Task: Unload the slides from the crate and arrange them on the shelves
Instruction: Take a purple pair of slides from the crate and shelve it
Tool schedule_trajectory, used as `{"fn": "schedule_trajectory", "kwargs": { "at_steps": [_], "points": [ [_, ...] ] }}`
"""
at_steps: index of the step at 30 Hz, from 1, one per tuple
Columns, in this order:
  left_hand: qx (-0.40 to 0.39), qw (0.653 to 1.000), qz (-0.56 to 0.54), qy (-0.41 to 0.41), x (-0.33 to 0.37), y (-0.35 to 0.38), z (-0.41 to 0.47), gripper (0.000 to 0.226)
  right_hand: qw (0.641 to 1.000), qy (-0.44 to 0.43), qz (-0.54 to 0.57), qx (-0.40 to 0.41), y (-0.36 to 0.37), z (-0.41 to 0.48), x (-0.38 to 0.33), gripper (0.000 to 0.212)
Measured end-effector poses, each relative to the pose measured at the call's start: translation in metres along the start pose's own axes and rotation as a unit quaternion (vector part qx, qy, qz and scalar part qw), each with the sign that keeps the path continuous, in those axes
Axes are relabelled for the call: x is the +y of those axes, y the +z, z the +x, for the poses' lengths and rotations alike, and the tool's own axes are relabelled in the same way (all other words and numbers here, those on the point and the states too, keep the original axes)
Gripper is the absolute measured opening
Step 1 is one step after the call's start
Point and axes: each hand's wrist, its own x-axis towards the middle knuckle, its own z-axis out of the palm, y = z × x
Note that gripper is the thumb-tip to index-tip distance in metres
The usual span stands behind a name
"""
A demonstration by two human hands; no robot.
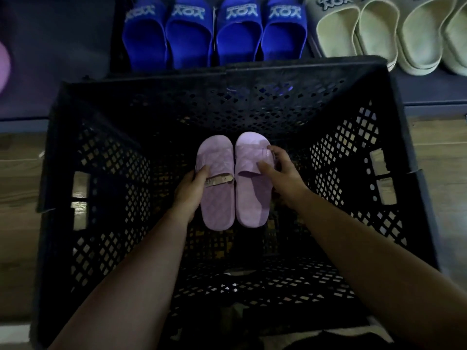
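Lilac slides (219, 198) lay side by side inside black crate (101, 147). Left hand (190, 189) fingers clamped on left one's outer edge. Right hand (281, 173) fingers (272, 149) curled round right one's strap. Blue slides (214, 34) stood on shelf (429, 92) beyond.

Dim overall, blue-violet cast showing. Crate (278, 102) interior is sitting in deep shadow; light is leaking through its mesh walls at left and right. Top of frame is getting the most light. Wide-angle is bowing the crate rim outward; bottom edge is going soft, slightly blurred.
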Motion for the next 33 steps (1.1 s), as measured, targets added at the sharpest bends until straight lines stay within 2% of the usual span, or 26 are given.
{"fn": "schedule_trajectory", "kwargs": {
  "at_steps": [3, 6, 10, 16, 19, 22, 25, 29, 33],
  "points": [
    [0.029, 0.998, 0.021, 0.047, 0.033, -0.008, -0.048, 0.066, 0.999, -0.014, 0.038, 0.025, -0.007, -0.032, -0.025, 0.047],
    [0.069, 0.990, 0.074, 0.094, 0.074, -0.020, -0.107, 0.054, 0.994, 0.018, 0.086, 0.067, -0.018, -0.077, -0.072, 0.057],
    [0.106, 0.975, 0.140, 0.136, 0.147, -0.044, -0.200, 0.043, 0.984, 0.042, 0.104, 0.136, -0.037, -0.151, -0.158, 0.045],
    [0.119, 0.956, 0.161, 0.214, 0.266, -0.083, -0.352, 0.047, 0.978, 0.028, 0.081, 0.192, -0.086, -0.277, -0.307, 0.047],
    [0.117, 0.951, 0.151, 0.242, 0.326, -0.098, -0.422, 0.053, 0.970, 0.000, 0.075, 0.230, -0.114, -0.340, -0.381, 0.037],
    [0.112, 0.945, 0.146, 0.270, 0.378, -0.109, -0.484, 0.046, 0.963, -0.030, 0.062, 0.261, -0.144, -0.396, -0.443, 0.036],
    [0.097, 0.936, 0.149, 0.303, 0.417, -0.108, -0.529, 0.039, 0.957, -0.053, 0.035, 0.283, -0.173, -0.435, -0.485, 0.041],
    [0.070, 0.927, 0.132, 0.345, 0.455, -0.090, -0.574, 0.039, 0.946, -0.089, 0.007, 0.311, -0.213, -0.473, -0.517, 0.027],
    [0.060, 0.919, 0.127, 0.369, 0.481, -0.056, -0.597, 0.044, 0.933, -0.106, 0.013, 0.343, -0.258, -0.485, -0.527, 0.029]
  ]
}}
